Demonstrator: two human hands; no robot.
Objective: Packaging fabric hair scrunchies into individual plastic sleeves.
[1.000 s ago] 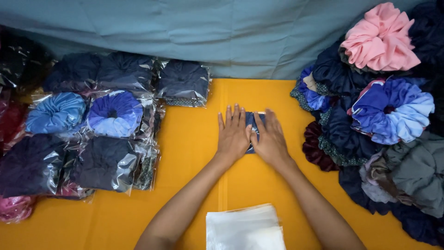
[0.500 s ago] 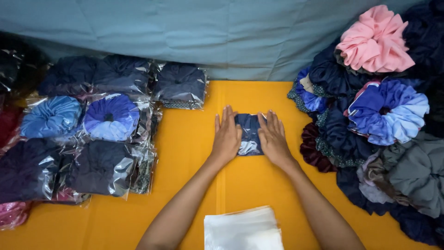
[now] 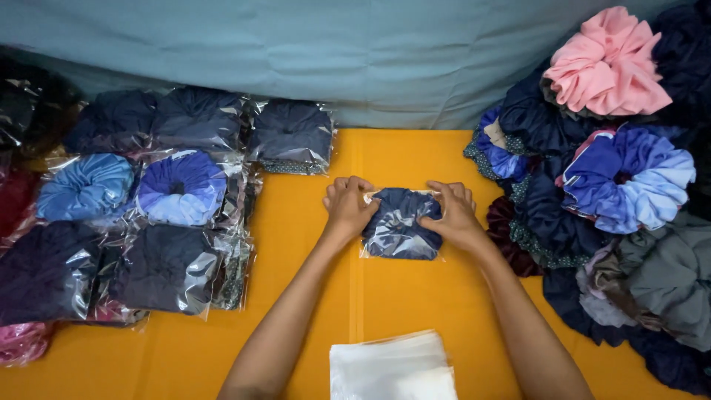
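**Hands curl onto the bagged navy scrunchie**

The fingers, flat on the packet a moment ago, now bend and pinch its top corners: the left hand [image 3: 348, 207] grips the left edge, the right hand [image 3: 452, 215] the right. The navy scrunchie in its clear bag [image 3: 400, 224] shows fully between them, lying near the middle of the orange table [image 3: 296, 244]. A stack of empty clear bags [image 3: 392, 367] sits at the near edge, bagged scrunchies [image 3: 178, 189] left, loose scrunchies [image 3: 629, 178] right.
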